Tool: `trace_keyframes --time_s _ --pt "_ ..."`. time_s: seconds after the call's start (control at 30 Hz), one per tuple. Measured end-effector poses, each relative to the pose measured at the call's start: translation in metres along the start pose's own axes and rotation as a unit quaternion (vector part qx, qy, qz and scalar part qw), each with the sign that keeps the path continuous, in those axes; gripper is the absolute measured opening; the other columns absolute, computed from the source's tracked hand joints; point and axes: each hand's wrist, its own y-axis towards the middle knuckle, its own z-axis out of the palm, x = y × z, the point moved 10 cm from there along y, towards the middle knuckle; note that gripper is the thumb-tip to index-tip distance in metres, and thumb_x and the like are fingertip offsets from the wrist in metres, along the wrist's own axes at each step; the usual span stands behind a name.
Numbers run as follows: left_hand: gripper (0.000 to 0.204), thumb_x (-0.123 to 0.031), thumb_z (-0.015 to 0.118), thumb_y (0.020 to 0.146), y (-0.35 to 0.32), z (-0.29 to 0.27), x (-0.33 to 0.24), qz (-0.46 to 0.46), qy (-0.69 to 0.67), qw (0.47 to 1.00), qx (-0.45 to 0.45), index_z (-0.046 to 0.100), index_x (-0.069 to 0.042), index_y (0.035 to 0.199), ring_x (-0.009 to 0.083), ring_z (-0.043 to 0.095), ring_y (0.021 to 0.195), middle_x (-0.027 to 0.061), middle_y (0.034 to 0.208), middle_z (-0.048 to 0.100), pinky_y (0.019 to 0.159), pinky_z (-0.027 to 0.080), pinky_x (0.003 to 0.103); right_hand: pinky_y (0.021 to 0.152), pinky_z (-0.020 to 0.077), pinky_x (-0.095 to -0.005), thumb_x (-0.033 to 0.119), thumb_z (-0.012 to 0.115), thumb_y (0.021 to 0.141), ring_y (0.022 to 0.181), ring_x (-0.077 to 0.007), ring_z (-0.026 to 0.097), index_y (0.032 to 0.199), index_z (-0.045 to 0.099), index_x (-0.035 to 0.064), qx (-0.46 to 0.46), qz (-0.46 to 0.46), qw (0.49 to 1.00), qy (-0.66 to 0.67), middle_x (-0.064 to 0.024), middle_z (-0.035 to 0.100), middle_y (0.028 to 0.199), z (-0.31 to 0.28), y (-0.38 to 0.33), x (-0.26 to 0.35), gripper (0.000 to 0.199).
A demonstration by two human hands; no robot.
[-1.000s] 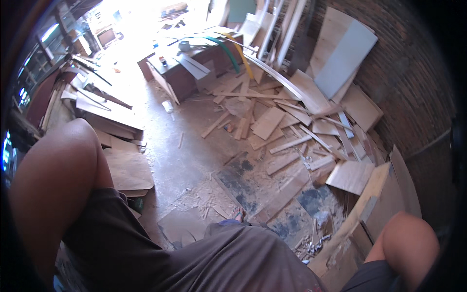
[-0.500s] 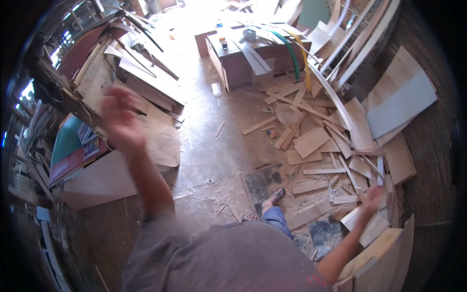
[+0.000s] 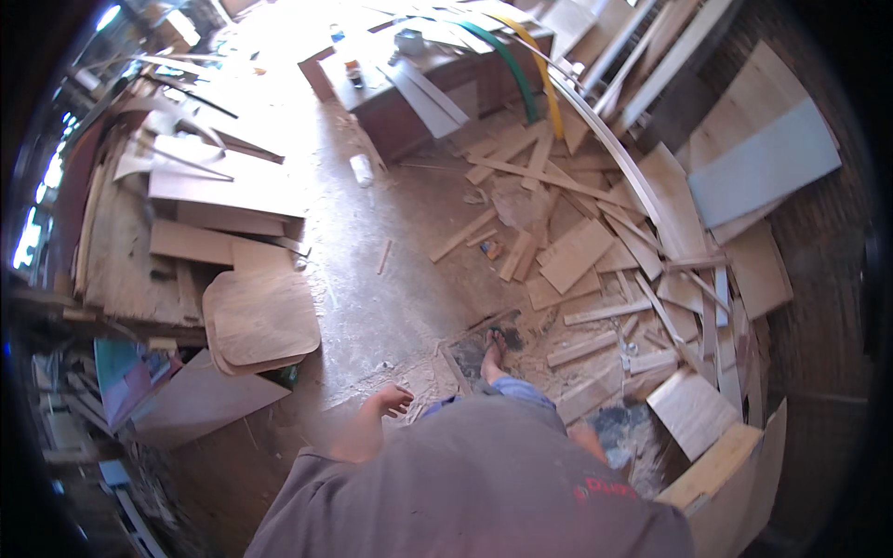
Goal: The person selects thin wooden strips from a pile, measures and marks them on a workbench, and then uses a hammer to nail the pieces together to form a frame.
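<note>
My left hand (image 3: 391, 401) hangs low beside my shirt, above the dusty floor (image 3: 367, 316). Its fingers are loosely bent with gaps between them, and I see nothing in it. On the other side, a bit of my right hand or wrist (image 3: 586, 441) shows past the edge of the shirt; its fingers are hidden. Closest to that side are a pale board (image 3: 691, 414) and scattered wood offcuts (image 3: 584, 397). Rounded plywood panels (image 3: 265, 316) lie stacked to the left, apart from my left hand.
A heap of wood strips (image 3: 572, 256) covers the floor to the right. Ahead stands a low workbench (image 3: 409, 121) with green (image 3: 510, 65) and yellow strips (image 3: 549, 88) draped over it. Large boards (image 3: 767, 172) lean at the right; sheets (image 3: 219, 181) are piled at the left.
My left hand has dropped from its raised place at the left to beside my body. The right hand has drawn in from the offcuts. The view has shifted, and my foot has stepped forward.
</note>
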Motion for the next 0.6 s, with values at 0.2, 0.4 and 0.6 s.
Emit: trace_keyframes --time_s 0.2,0.4,0.6 --pt "0.044 -0.038 0.062 0.087 0.001 -0.032 -0.114 0.091 -0.079 0.993 -0.003 0.060 -0.011 0.122 0.0198 0.057 0.095 0.0036 0.110 0.062 0.077 0.046 0.036 0.059 0.0474 -0.0318 0.021 0.059 0.085 0.066 -0.0158 0.059 0.093 0.065 0.0041 -0.297 -0.091 0.941 0.137 -0.0066 0.064 0.079 -0.243 0.122 0.146 0.019" --pt "0.045 -0.034 0.065 0.086 0.009 -0.098 -0.158 0.119 0.029 0.992 -0.019 0.062 -0.007 0.122 0.0199 0.060 0.097 0.0074 0.110 0.066 0.085 0.047 0.035 0.054 0.0440 -0.0226 0.014 0.065 0.087 0.069 -0.0078 0.057 0.109 0.063 0.0024 -0.245 -0.260 0.868 0.345 -0.0019 0.064 0.091 -0.305 0.062 0.420 0.025" --pt "0.042 -0.029 0.067 0.085 0.036 -0.209 -0.197 0.127 0.061 0.988 -0.065 0.064 -0.002 0.117 0.0213 0.064 0.088 0.0148 0.101 0.069 0.080 0.050 0.033 0.060 0.0466 -0.0237 0.013 0.063 0.088 0.066 -0.0098 0.057 0.100 0.063 0.0026 -0.174 -0.193 0.893 0.366 -0.0012 0.062 0.081 -0.170 0.063 0.431 0.016"
